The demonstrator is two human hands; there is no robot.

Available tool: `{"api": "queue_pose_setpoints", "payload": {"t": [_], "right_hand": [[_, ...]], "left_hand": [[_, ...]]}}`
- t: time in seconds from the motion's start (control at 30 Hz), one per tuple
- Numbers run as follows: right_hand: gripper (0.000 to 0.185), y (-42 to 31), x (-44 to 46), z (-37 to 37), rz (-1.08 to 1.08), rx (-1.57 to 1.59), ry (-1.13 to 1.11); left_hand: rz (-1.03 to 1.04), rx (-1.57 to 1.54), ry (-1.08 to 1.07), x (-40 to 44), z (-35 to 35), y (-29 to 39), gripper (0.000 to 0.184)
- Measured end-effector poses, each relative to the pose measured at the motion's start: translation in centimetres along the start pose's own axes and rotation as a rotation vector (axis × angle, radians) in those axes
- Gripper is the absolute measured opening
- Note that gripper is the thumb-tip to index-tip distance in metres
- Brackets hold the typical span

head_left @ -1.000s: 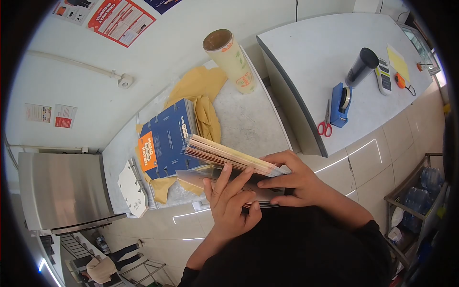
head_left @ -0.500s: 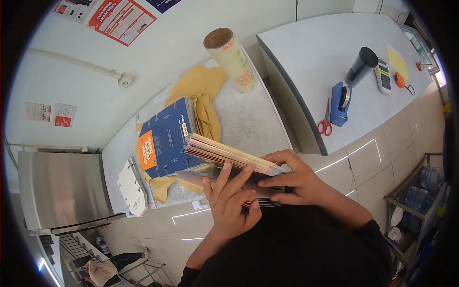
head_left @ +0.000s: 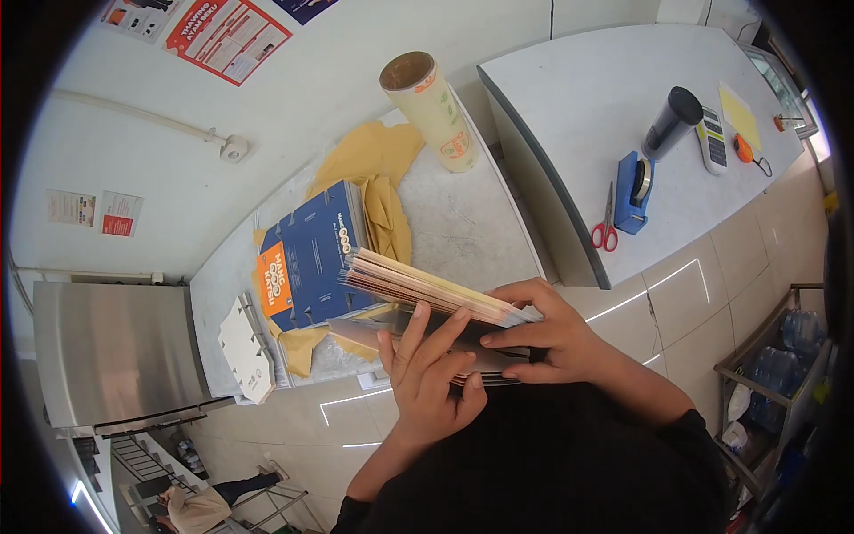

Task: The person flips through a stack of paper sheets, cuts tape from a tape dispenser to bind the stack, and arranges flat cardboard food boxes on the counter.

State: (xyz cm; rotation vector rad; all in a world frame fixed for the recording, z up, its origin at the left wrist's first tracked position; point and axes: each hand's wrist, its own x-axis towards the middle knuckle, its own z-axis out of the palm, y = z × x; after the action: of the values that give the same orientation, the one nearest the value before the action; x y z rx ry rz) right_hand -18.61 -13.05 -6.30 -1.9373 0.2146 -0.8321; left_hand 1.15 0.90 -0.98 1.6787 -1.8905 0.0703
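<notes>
Hands hold steady on a parted stack

Little has just changed: across the last second both hands and the stack of flat sheets (head_left: 427, 289) keep almost the same pose, while the person in the background (head_left: 197, 509) has shifted stance. The handling therefore seems paused, or very slow — a judgement, not a certainty.

The stack is held in front of the black-clad torso, tilted, its upper batch parted from the lower sheets by a dark gap. The left hand (head_left: 434, 372) grips from the near side, fingers partly spread across the stack. The right hand (head_left: 547, 336) closes on the other end, a finger at the gap; how firmly either presses, I cannot tell.

Beyond them, well apart from the fingers, a blue printed pile (head_left: 311, 258) lies on brown wrapping paper (head_left: 388, 222) on the table (head_left: 463, 222).
</notes>
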Motion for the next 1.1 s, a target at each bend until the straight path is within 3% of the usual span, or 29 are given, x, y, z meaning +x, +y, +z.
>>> {"api": "queue_pose_setpoints", "payload": {"t": [1.1], "right_hand": [[0.047, 0.41, 0.32, -0.39, -0.005, -0.004, 0.018]], "left_hand": [[0.016, -0.003, 0.009, 0.64, 0.17, -0.35, 0.016]]}}
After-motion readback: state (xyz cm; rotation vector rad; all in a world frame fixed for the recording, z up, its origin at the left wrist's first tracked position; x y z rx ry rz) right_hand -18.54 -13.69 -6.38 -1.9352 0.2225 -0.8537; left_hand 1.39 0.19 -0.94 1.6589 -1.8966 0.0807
